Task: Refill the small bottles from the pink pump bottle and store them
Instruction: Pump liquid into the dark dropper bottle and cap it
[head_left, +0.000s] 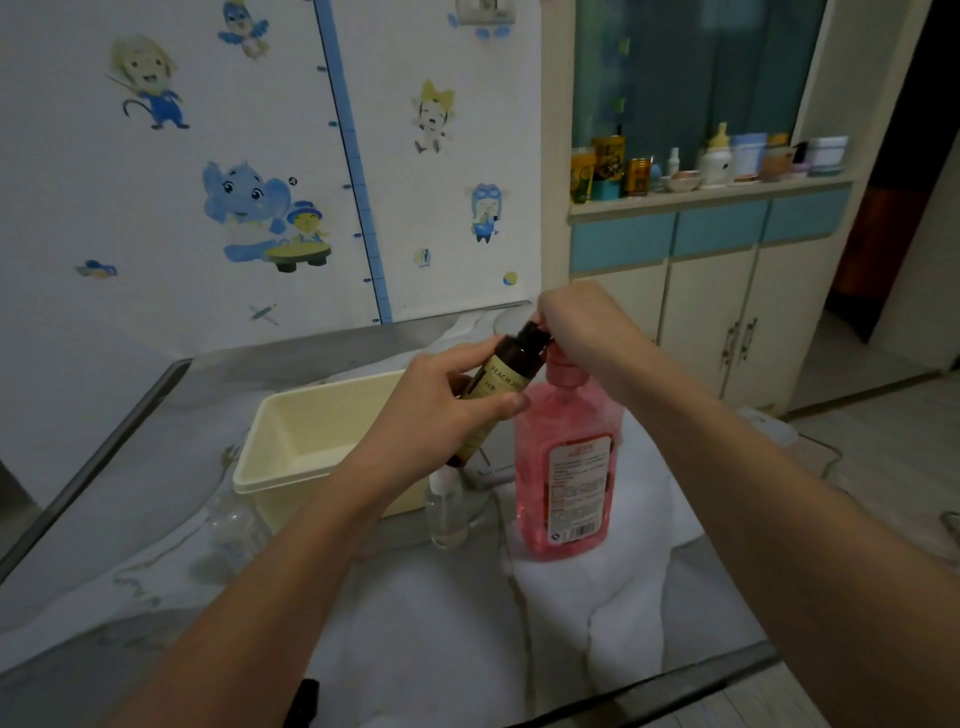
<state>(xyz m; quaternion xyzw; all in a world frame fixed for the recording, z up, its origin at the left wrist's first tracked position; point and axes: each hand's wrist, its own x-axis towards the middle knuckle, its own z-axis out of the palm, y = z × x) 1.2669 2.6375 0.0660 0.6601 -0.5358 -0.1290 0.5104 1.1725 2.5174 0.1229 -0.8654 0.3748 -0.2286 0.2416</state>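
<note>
Pink pump bottle (569, 457), dark brown small bottle (501, 382) — cream bin (306, 441).

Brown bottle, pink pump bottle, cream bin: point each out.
brown bottle (506, 371): head view, on its labelled body above the left hand's fingers.
pink pump bottle (569, 473): head view, on its front label.
cream bin (270, 467): head view, on its near-left rim.

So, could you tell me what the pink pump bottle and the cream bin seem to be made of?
Pink pump bottle: apparently clear glossy plastic, since pink liquid shows through, with a printed paper-like label. Cream bin: likely opaque moulded plastic, matte, with a thick rolled rim.
</note>
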